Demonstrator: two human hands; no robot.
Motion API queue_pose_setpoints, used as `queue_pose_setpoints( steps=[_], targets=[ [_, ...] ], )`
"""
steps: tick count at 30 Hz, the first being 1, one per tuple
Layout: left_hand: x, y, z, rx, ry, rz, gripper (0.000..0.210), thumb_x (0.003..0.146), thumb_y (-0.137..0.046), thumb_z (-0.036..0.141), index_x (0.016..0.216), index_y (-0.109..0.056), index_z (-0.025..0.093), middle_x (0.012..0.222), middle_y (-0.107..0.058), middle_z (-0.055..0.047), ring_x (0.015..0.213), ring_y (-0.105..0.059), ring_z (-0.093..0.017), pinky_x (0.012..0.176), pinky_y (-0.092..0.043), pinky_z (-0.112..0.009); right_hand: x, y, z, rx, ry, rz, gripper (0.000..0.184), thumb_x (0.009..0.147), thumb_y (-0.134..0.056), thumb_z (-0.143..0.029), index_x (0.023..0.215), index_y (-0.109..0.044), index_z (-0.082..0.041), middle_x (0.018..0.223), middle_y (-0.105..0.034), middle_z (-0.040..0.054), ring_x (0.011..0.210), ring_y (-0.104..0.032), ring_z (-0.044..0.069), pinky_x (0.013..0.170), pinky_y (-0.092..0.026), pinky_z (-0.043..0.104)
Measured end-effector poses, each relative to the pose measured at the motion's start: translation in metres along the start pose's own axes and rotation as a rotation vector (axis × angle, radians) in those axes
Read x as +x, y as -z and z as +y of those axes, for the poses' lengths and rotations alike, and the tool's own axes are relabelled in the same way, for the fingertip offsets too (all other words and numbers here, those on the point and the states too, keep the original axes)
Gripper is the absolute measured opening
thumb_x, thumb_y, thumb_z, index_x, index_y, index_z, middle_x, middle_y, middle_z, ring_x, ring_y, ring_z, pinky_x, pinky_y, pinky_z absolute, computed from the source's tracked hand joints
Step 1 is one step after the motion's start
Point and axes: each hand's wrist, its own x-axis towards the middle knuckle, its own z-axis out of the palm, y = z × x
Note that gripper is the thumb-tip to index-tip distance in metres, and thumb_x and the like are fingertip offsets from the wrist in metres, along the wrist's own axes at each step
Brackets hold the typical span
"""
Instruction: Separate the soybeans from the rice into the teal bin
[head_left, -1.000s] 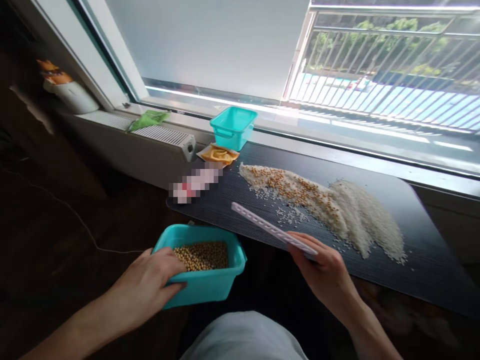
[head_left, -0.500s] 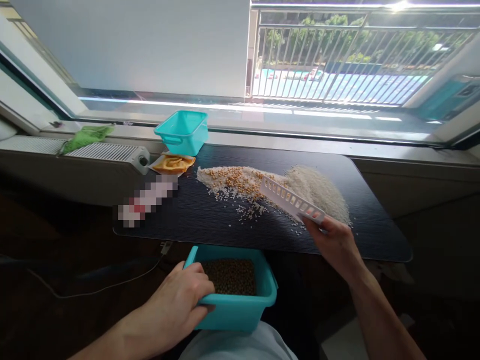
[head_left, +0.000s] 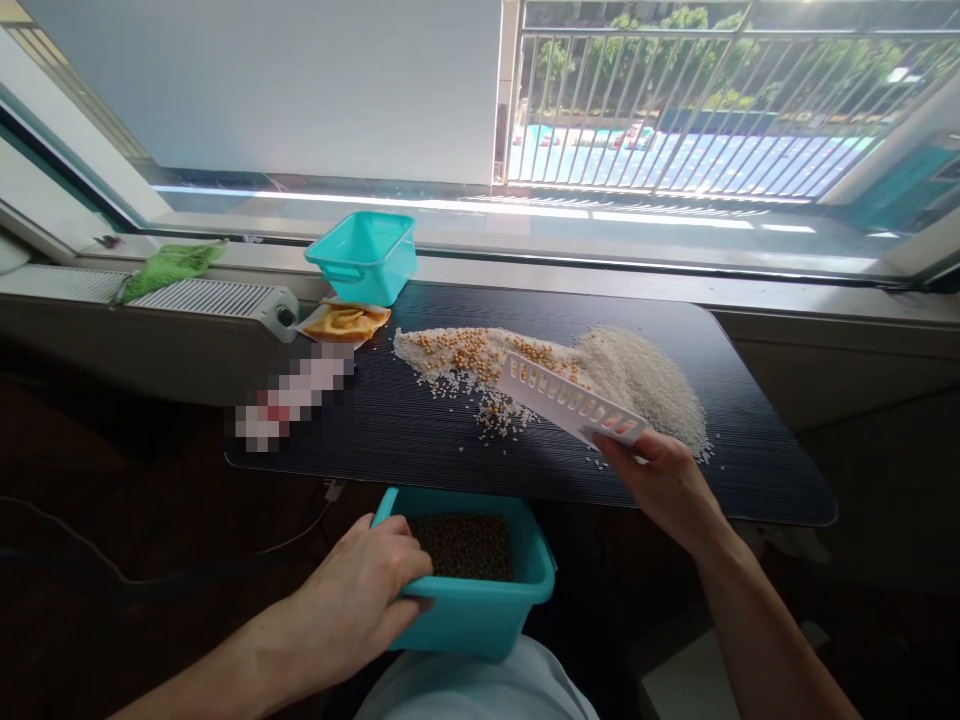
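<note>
My left hand [head_left: 367,585] is closed on the near left corner of a turquoise bin [head_left: 480,615], which sits below the table's front edge against my body. Small dark greenish-brown grains [head_left: 469,547] cover its inside. In my right hand [head_left: 664,480] is a white slotted plastic strip [head_left: 570,405], gripped at its near right end. Its far end touches or hovers over the yellow-orange beans [head_left: 465,350], which lie scattered on a long ridge of white rice. To the right spreads a larger rice pile [head_left: 645,390]. Loose rice grains lie in front of the ridge.
Behind the dark table [head_left: 420,460], at its back left corner, stands another turquoise bin [head_left: 367,260]. An orange-yellow packet [head_left: 346,322] and a blurred pinkish item [head_left: 296,395] lie at the table's left. A green cloth [head_left: 176,270] rests on the radiator [head_left: 225,300] by the window.
The slotted strip in my right hand has shifted slightly left and towards me, drawing some beans and rice down the ridge's front. My left hand keeps its hold on the bin.
</note>
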Motion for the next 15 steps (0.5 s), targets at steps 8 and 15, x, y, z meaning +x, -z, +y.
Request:
queue_pose_setpoints(
  steps=[8, 15],
  targets=[
    [0.0, 0.006, 0.0, -0.018, 0.01, 0.0, 0.016, 0.08, -0.051, 0.018, 0.064, -0.052, 0.018, 0.081, -0.066, -0.002, 0.091, -0.056, -0.022, 0.084, -0.038, -0.038, 0.006, -0.011, 0.001, 0.112, -0.044, -0.096, 0.026, 0.083, -0.059, -0.036, 0.081, -0.078, -0.018, 0.078, -0.078, 0.0026, 0.073, -0.071, 0.023, 0.065, -0.055, 0.03],
    [-0.002, 0.007, -0.002, -0.028, 0.018, 0.018, 0.017, 0.082, -0.052, 0.021, 0.065, -0.054, 0.018, 0.083, -0.066, -0.003, 0.092, -0.057, -0.022, 0.084, -0.039, -0.038, -0.003, -0.006, -0.008, 0.179, 0.016, -0.165, 0.026, 0.085, -0.06, -0.036, 0.084, -0.079, -0.018, 0.085, -0.078, 0.0047, 0.079, -0.072, 0.024, 0.07, -0.057, 0.032]
  ],
)
